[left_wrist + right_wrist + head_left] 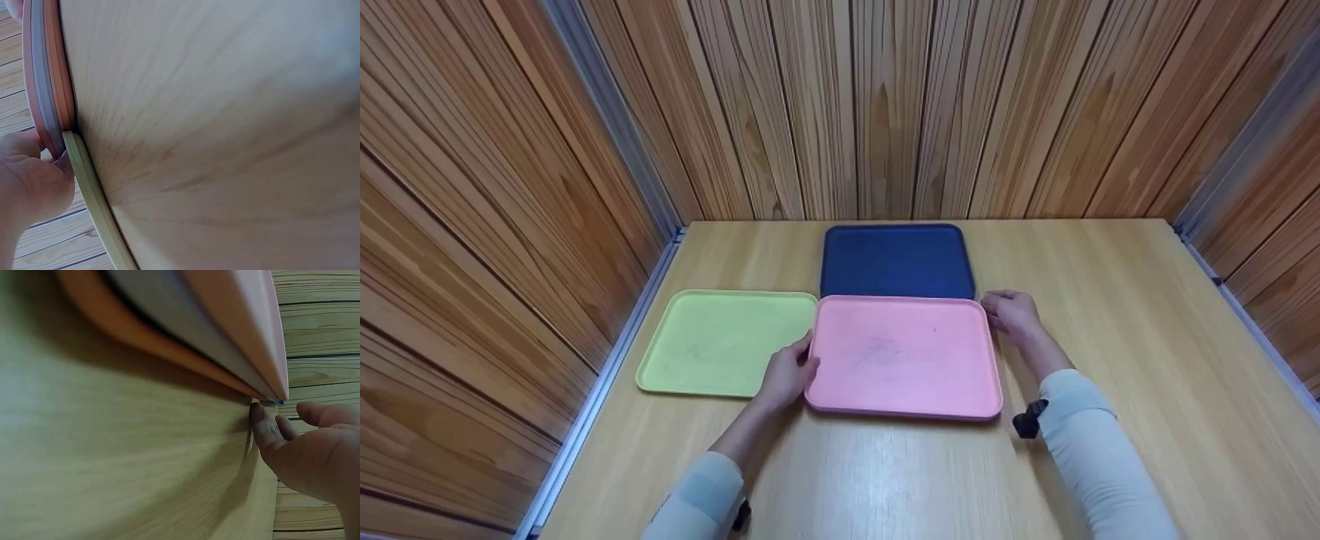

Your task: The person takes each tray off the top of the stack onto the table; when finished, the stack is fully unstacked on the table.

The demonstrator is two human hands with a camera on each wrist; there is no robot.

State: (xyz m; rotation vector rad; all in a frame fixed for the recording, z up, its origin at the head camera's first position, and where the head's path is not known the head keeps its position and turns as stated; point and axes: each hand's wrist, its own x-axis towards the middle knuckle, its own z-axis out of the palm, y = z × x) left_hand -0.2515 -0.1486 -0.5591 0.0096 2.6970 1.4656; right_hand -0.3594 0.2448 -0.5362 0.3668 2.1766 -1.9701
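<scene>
A pink rectangular tray (904,356) lies on top of a stack. Under it, a greyish-purple tray (45,79) and an orange tray (59,67) show as edges in the left wrist view. My left hand (786,375) grips the stack's left edge, thumb over the pink rim and fingers beneath, between the stack and a light green tray (720,341). By the far right corner of the pink tray is my right hand (1012,311). Its fingertips (257,412) are right at the stack's edge, thumb apart from the rim, with nothing between thumb and fingers.
Behind the pink tray a dark blue tray (896,261) lies on the wooden table (877,480). The green tray lies left of the stack, its edge close against it. Wood-plank walls (885,112) stand at the back and both sides.
</scene>
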